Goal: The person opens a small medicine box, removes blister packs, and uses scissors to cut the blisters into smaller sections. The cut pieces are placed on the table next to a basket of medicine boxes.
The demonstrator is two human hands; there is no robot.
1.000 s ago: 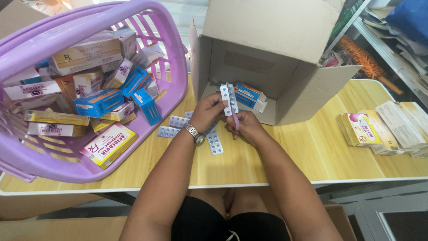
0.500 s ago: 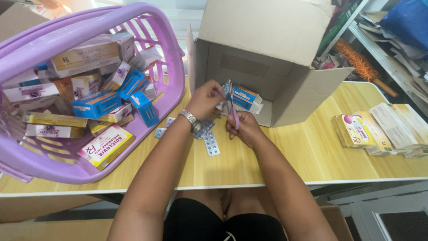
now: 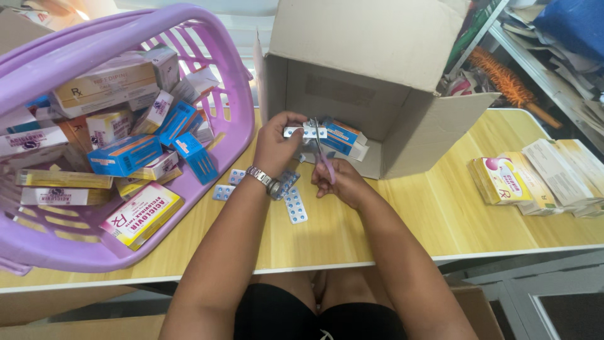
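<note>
I see the left hand pinching a blister strip over the table, before the cardboard box. The right hand grips scissors, blades at the strip. Cutting seems underway; next needs a steady closing.

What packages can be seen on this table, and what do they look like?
Blister strip: in the left hand, silver-white.
Medicine boxes: heaped in the purple basket, blue, white, yellow.
Cardboard box: behind the hands, brown, open.
Flat boxes: right on the table, yellow-pink.
</note>
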